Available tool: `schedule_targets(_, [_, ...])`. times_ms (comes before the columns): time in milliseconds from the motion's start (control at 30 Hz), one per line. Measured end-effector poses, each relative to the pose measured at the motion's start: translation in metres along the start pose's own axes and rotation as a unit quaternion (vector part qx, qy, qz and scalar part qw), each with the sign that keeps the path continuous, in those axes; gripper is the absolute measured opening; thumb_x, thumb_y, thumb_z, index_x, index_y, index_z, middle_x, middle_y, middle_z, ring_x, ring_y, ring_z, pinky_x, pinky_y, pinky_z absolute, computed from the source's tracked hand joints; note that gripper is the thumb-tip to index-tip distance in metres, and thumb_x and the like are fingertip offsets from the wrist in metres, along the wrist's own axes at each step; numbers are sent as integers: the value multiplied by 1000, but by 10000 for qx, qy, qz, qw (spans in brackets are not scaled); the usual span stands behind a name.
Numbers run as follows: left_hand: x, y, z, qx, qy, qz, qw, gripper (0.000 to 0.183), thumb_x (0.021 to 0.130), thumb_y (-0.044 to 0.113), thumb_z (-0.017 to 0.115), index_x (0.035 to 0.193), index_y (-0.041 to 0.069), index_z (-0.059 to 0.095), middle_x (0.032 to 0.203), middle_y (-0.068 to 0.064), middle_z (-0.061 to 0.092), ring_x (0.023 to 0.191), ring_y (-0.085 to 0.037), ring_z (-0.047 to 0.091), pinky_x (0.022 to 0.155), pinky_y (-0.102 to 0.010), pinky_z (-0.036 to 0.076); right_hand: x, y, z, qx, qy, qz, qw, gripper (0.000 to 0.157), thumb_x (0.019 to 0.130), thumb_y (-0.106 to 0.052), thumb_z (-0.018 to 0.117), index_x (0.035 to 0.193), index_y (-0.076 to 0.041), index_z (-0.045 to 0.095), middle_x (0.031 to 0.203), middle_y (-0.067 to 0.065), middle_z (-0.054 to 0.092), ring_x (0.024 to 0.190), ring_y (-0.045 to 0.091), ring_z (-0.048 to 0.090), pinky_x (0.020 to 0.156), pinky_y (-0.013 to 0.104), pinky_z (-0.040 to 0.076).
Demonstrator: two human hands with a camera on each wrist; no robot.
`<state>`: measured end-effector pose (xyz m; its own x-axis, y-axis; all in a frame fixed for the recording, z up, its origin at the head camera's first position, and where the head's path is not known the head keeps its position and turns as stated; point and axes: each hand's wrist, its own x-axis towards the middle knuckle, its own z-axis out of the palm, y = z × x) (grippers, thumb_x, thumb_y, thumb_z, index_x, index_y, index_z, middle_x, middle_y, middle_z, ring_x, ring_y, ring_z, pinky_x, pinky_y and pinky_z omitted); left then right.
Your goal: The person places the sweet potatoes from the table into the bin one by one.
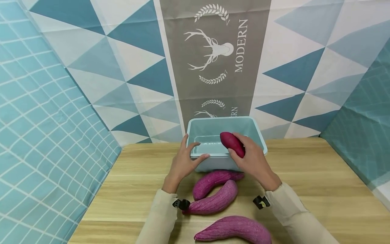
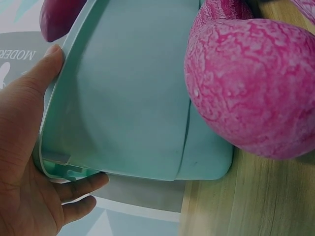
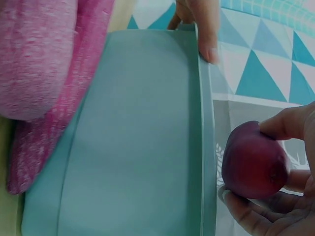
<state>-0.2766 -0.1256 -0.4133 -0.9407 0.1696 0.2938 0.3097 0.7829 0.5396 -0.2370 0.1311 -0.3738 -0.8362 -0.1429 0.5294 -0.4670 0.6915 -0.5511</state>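
Note:
A light blue plastic bin [image 1: 223, 164] stands at the back of the wooden table. My left hand [image 1: 183, 162] holds its near left corner, with the thumb over the front rim in the left wrist view. Above the bin's right side, my right hand [image 1: 251, 161] grips a smooth dark red oblong fruit [image 1: 232, 143] between thumb and fingers. The fruit's rounded end [image 3: 255, 164] faces the right wrist camera. Close in front of the bin lie two curved purple vegetables, one behind [image 1: 210, 181] and one nearer [image 1: 214, 200]. A third purple vegetable [image 1: 236, 228] lies nearer the table's front.
The wooden tabletop [image 1: 307, 176] stretches to both sides of the bin. Behind it hangs a patterned cloth [image 1: 210, 91] with triangles and a deer print. A blue checked cloth [image 1: 45, 128] covers the left side.

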Motion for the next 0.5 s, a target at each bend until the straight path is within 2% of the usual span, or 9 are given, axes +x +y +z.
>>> schedule_targets(300, [1,-2,-1,-18,-2,16,10000,66,85,69,65,134,25,62,171,-7,11,127,-40,61,80,-48,57,20,-2,14,64,-247,63,9997,55,93,-24,69,143,-7,53,132,15,65,98,30,63,79,44,52])
schedule_targets(500, [2,-3,2,13,60,66,10000,65,85,71,65,132,26,62,171,-8,12,119,-39,65,73,-43,56,28,-1,22,110,-423,284,9986,55,94,-27,68,144,-10,53,134,15,64,103,32,63,84,47,54])
